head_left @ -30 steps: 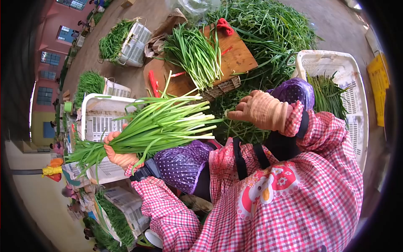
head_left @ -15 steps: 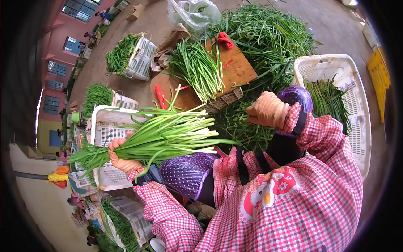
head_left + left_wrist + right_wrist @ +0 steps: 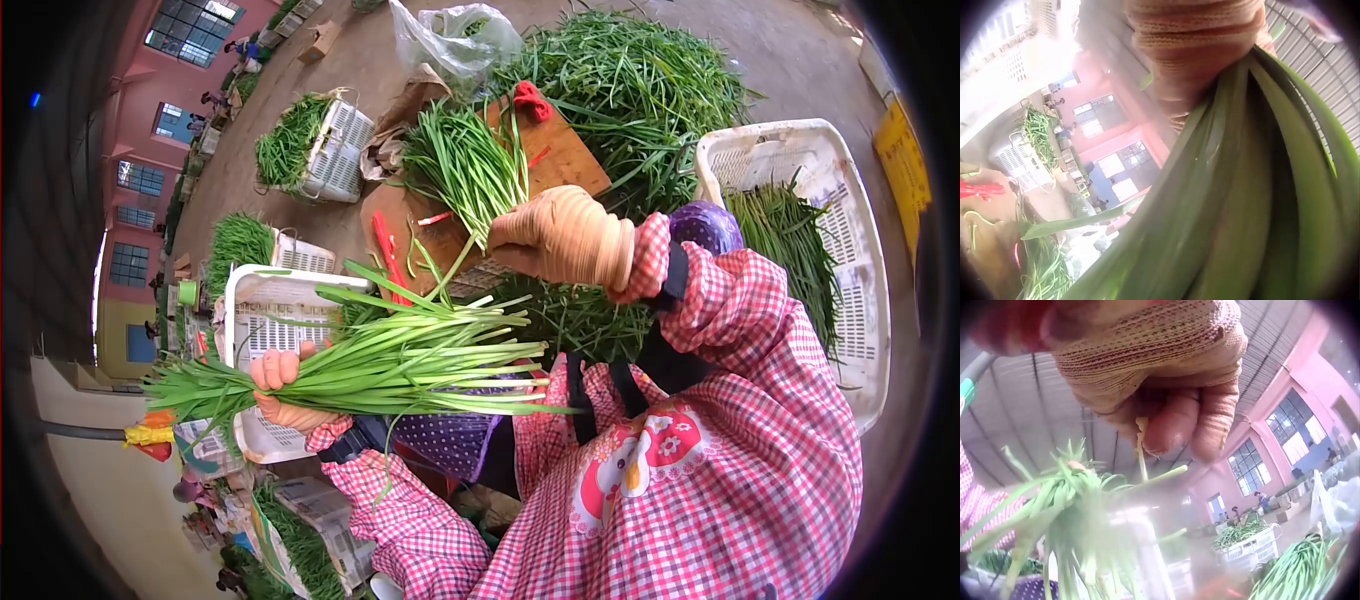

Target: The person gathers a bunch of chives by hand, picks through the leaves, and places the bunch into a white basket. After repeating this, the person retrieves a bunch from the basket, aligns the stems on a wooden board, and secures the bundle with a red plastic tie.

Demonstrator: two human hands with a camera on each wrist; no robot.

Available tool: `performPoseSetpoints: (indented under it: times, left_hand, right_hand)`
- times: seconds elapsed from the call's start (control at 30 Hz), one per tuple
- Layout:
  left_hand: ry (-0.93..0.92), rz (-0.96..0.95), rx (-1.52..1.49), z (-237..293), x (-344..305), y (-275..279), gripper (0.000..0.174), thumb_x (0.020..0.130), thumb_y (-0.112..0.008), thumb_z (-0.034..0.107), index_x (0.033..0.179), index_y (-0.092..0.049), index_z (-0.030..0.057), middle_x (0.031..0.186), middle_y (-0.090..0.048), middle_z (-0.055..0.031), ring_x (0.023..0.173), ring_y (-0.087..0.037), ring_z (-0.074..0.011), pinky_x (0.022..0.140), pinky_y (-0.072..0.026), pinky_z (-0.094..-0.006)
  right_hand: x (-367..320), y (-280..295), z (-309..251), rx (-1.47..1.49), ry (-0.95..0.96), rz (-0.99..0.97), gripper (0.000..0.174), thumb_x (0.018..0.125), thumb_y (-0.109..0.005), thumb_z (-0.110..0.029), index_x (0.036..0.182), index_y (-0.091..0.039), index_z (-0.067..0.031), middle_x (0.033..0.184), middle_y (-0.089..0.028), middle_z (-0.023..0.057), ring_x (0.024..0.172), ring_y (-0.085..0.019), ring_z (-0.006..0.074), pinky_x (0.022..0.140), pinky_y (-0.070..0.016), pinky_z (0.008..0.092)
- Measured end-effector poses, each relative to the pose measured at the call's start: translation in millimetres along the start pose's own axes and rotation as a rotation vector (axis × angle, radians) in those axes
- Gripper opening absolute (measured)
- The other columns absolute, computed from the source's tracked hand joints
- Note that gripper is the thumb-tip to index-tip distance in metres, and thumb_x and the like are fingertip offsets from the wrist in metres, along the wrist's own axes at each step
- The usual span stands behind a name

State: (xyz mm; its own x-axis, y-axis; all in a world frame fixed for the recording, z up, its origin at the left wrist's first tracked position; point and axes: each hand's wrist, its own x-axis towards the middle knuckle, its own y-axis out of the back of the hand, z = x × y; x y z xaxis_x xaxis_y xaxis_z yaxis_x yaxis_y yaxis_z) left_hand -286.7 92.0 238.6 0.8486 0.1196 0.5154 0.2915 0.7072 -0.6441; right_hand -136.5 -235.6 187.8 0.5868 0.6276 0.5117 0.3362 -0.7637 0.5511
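A bunch of long green chives (image 3: 420,365) lies across the front of the body, pale stalk ends to the right. My left hand (image 3: 280,385) grips it near the leafy end; in the left wrist view broad chive leaves (image 3: 1222,187) fan out below the ribbed glove (image 3: 1200,50). Above the pale ends, my right hand (image 3: 565,240), in a beige ribbed glove, is bent downward. Thumb and fingers pinch a single chive stalk (image 3: 458,265) that slants up from the bunch. Its pale tip (image 3: 1141,428) shows between the fingertips in the right wrist view.
Another chive bunch (image 3: 465,165) rests on a wooden board (image 3: 570,150) with red ties (image 3: 385,250). Behind lies a big heap of chives (image 3: 640,90). White crates stand left (image 3: 240,310) and right (image 3: 870,330). A clear plastic bag (image 3: 455,45) is at the back.
My right hand has moved left from beside the right knee to above the bunch and now pinches a stalk. The left hand keeps its grip, and the bunch has shifted slightly down.
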Motion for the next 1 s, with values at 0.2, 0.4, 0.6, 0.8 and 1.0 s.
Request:
performPoseSetpoints:
  times: [0.2, 0.4, 0.6, 0.8, 1.0]
  left_hand:
    - [-0.004, -0.032, -0.074, -2, -2, 6, 0.024, 0.088, -0.055, 0.014, 0.074, -0.037, 0.0178, 0.068, -0.031, 0.0082, 0.059, -0.035, -0.0052, 0.094, -0.0361, -0.0371]
    - [-0.037, -0.051, -0.103, -20, -8, 9, 0.022, 0.09, -0.054, 0.014, 0.076, -0.037, 0.0189, 0.07, -0.032, 0.0088, 0.06, -0.036, -0.0048, 0.091, -0.0371, -0.0352]
    - [-0.062, -0.032, -0.144, -5, -25, 37, 0.019, 0.089, -0.054, 0.012, 0.079, -0.039, 0.0177, 0.071, -0.035, 0.0074, 0.063, -0.04, -0.0069, 0.09, -0.0364, -0.0341]
    - [-0.157, -0.02, -0.285, 11, -41, 59, 0.017, 0.088, -0.051, 0.009, 0.079, -0.04, 0.0164, 0.072, -0.034, 0.0055, 0.066, -0.04, -0.0089, 0.091, -0.0339, -0.0339]
    - [-0.109, 0.126, -0.032, 18, -32, 51, 0.021, 0.089, -0.053, 0.015, 0.077, -0.036, 0.0169, 0.072, -0.032, 0.0056, 0.066, -0.036, -0.0097, 0.088, -0.0351, -0.0342]
  right_hand:
    - [-16, -57, 37, 0.494, -0.371, -0.257, 0.043, 0.08, -0.072, -0.035, 0.104, -0.062, 0.0, 0.094, -0.068, 0.0117, 0.088, -0.064, 0.0176, 0.08, -0.0504, 0.0316]
    - [-14, -117, 23, 1.12, -0.47, -0.199, 0.025, 0.082, -0.07, -0.025, 0.091, -0.067, -0.0018, 0.086, -0.067, 0.0066, 0.071, -0.061, 0.0105, 0.066, -0.0504, 0.0265]
    - [-26, -105, 12, 2.057, -0.661, 0.307, 0.019, 0.086, -0.062, -0.025, 0.09, -0.062, -0.0058, 0.099, -0.065, 0.0097, 0.096, -0.062, 0.0241, 0.086, -0.0504, 0.0432]
    - [-60, -53, 81, 1.76, -0.437, 0.293, 0.021, 0.085, -0.062, -0.025, 0.095, -0.06, -0.007, 0.099, -0.063, 0.0059, 0.098, -0.059, 0.0242, 0.085, -0.0474, 0.0438]
    - [-58, 21, 54, -0.333, -0.113, -0.127, 0.042, 0.073, -0.059, -0.008, 0.114, -0.058, -0.013, 0.101, -0.061, 0.0119, 0.099, -0.057, 0.0322, 0.087, -0.0444, 0.0417]
